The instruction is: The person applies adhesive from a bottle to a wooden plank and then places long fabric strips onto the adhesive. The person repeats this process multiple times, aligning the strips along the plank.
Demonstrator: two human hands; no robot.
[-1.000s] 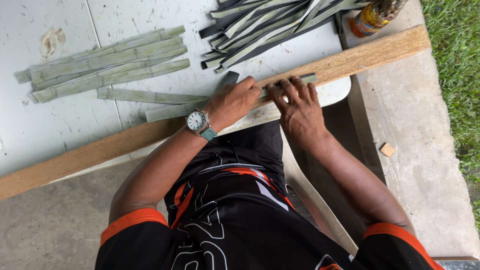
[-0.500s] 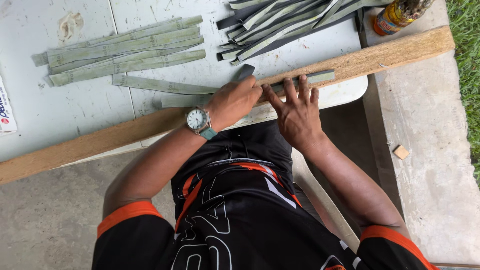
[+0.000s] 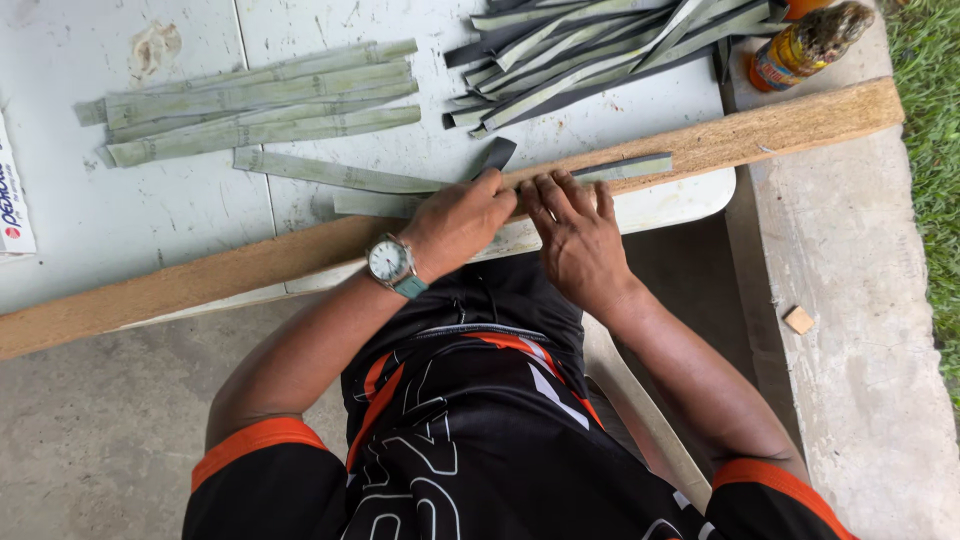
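A dark blade [image 3: 497, 155] is held in the closed grip of the left hand [image 3: 455, 225], fingers curled round its lower end so that only the tip is seen past the knuckles. The right hand [image 3: 575, 240] is laid flat, fingers spread and nothing gripped, pressing a green strip [image 3: 625, 167] down onto the plank [image 3: 760, 135]. The strip lies along the plank's top face, its free end reaching rightward beyond the fingertips.

For a clean pass, the strip should probably be kept pinned close to the blade (slack there would likely let it buckle), and the blade drawn along the strip's length at a steady angle, away from the pressing fingers.

Behind the plank, on the white bench [image 3: 640, 110], pale strips [image 3: 255, 100] are stacked at the left and darker ones [image 3: 600, 55] heaped at the right, beside a bottle [image 3: 805, 45]. A watch [image 3: 388, 262] is worn on the left wrist.
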